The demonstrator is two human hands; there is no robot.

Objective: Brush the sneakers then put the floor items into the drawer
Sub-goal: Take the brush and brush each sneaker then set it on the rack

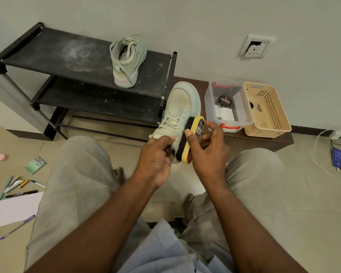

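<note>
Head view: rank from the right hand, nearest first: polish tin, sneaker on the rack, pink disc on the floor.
1. polish tin, clear box, just beyond right hand.
2. sneaker on the rack, upper left.
3. pink disc, far left floor.

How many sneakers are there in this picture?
2. One sneaker stands on the top shelf of the black rack. The second sneaker is held by the left hand while the right hand holds a brush against its side. No other shows.

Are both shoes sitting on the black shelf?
No, one sneaker sits on the rack; the left hand holds the second sneaker.
</note>
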